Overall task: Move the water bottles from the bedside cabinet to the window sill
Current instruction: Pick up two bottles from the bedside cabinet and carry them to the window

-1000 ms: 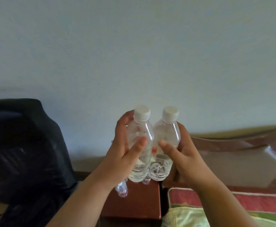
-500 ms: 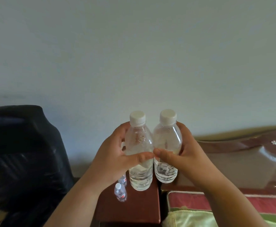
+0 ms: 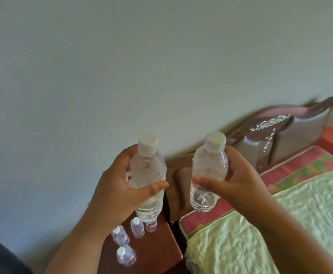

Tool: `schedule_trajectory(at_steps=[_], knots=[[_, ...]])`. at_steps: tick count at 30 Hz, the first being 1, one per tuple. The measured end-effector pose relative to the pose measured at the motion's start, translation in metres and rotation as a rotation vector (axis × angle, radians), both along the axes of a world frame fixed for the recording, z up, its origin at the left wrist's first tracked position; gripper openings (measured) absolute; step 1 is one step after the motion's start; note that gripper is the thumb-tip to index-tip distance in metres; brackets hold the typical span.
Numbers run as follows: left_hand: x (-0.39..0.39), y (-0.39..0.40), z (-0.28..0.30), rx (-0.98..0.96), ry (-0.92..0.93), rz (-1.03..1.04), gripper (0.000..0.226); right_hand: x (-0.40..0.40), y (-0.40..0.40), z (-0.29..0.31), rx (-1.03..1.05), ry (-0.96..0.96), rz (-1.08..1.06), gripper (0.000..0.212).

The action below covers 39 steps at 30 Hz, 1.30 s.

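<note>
Left hand (image 3: 114, 186) grip closed round one bottle (image 3: 149, 175). Right hand (image 3: 238, 178) grip closed round other bottle (image 3: 209, 171). Smooth plastic, could slip. Small bottles (image 3: 126, 244) below could topple.

Two bare arms, no sleeves. Left hand (image 3: 118, 186) bare: no ring, no glove. Right hand (image 3: 238, 178) bare too. Nothing worn on wrists below fingers: no watch, no band. Thumbnails short and plain. Forearms bare down to picture edge.
</note>
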State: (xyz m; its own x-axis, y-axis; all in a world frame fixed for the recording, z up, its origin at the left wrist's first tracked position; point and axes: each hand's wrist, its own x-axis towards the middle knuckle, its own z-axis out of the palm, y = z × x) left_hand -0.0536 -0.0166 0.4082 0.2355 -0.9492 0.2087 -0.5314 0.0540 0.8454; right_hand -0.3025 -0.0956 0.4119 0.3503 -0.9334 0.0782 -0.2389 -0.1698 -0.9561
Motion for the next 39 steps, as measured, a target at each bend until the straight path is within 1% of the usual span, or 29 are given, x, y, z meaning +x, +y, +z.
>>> schedule_trajectory(at_steps=[4, 8, 13, 15, 17, 21, 24, 29, 35, 39], knots=[[-0.006, -0.028, -0.01, 0.016, -0.055, -0.145, 0.083, -0.016, 0.023, -0.008, 0.001, -0.022, -0.243, 0.066], [-0.033, -0.042, -0.017, 0.015, -0.078, -0.326, 0.084, -0.042, 0.061, -0.017, 0.016, 0.039, -0.494, 0.067], [-0.092, -0.039, -0.02, -0.008, -0.059, -0.593, 0.07, -0.082, 0.127, -0.02, 0.025, 0.107, -0.758, 0.071], [-0.121, -0.03, -0.015, -0.016, -0.048, -0.682, 0.068, -0.101, 0.157, -0.017, 0.025, 0.104, -0.863, 0.072], [-0.151, -0.02, -0.011, -0.014, -0.026, -0.779, 0.073, -0.12, 0.187, -0.012, 0.021, 0.101, -0.95, 0.071], [-0.216, 0.011, -0.002, -0.046, -0.018, -0.938, 0.081, -0.158, 0.248, -0.006, -0.002, 0.119, -1.109, 0.07], [-0.265, 0.046, 0.002, -0.064, -0.001, -1.037, 0.079, -0.188, 0.299, -0.002, -0.012, 0.124, -1.21, 0.071], [-0.343, 0.11, 0.001, -0.066, 0.027, -1.22, 0.074, -0.23, 0.389, 0.001, -0.03, 0.13, -1.39, 0.065], [-0.418, 0.177, 0.002, -0.031, 0.017, -1.475, 0.067, -0.251, 0.48, -0.003, 0.011, 0.185, -1.648, 0.069], [-0.464, 0.212, 0.001, -0.03, -0.002, -1.663, 0.073, -0.257, 0.528, -0.005, 0.04, 0.124, -1.852, 0.065]])
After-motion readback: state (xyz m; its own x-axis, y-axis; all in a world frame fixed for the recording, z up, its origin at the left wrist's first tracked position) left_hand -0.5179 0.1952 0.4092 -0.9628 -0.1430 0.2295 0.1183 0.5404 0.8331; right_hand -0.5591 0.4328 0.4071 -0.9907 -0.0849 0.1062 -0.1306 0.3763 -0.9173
